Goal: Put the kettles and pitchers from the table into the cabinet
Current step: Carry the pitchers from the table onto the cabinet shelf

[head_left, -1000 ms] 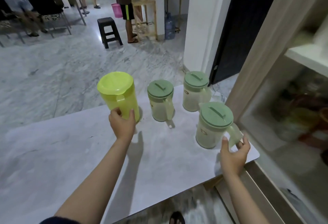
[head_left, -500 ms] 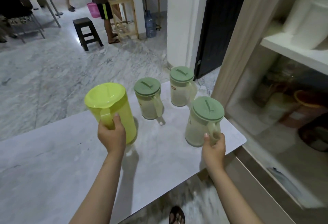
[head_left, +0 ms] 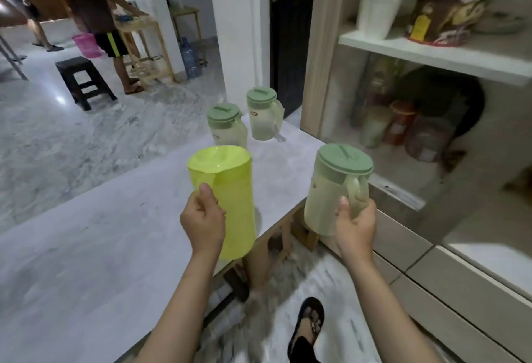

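Two pitchers are held off the bench (head_left: 86,247): the yellow-green pitcher (head_left: 227,201) in the left hand (head_left: 203,218), the pale green-lidded pitcher (head_left: 335,190) in the right hand (head_left: 357,218). Fingers of both hands are clamped on the handles; both pitchers are upright. The open cabinet (head_left: 431,54) lies to the right, nearest the right hand, so that pitcher likely goes in first. Two more green-lidded pitchers (head_left: 227,126) (head_left: 263,118) are left on the bench's far corner. Labels are too blurred to read.

A home: marble floor (head_left: 86,138), pantry cabinet (head_left: 431,54), stacked cups (head_left: 380,2), stool (head_left: 83,80).
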A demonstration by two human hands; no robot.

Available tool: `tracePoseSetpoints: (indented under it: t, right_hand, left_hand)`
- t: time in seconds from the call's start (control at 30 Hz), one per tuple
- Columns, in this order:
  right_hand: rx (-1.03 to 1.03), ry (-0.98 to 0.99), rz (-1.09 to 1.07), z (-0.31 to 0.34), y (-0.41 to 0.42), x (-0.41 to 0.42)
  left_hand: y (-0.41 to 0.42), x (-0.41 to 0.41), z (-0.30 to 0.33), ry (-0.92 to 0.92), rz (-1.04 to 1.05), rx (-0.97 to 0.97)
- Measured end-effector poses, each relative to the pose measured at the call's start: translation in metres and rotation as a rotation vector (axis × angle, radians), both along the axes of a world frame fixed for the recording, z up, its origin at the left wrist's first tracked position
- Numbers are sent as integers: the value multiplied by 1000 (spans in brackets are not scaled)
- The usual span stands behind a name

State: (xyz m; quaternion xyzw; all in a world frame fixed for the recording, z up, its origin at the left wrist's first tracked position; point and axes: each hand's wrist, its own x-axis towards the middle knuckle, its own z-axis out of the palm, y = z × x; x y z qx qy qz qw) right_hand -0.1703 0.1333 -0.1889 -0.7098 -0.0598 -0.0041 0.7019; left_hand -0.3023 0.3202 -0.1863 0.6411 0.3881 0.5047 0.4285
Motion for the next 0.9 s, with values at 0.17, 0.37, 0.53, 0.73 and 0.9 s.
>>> tracePoseSetpoints:
  t: [0.17, 0.37, 0.53, 0.73, 0.9]
  right_hand:
    - [-19, -8, -155, 10, -80, -44]
    - [-34, -95, -399, 39, -187, -59]
    - [-33, -180, -540, 78, -277, -55]
    - [-60, -297, -581, 123, -384, -38]
    - [-60, -399, -620, 162, -456, -2]
  left_hand:
    - [-79, -5, 14, 104, -191, 122]
    - [-181, 29, 45, 29, -412, 140]
    - [-272, 66, 84, -91, -579, 225]
    - [-397, 117, 136, -309, -732, 163]
    - [-471, 156, 188, -466, -767, 250]
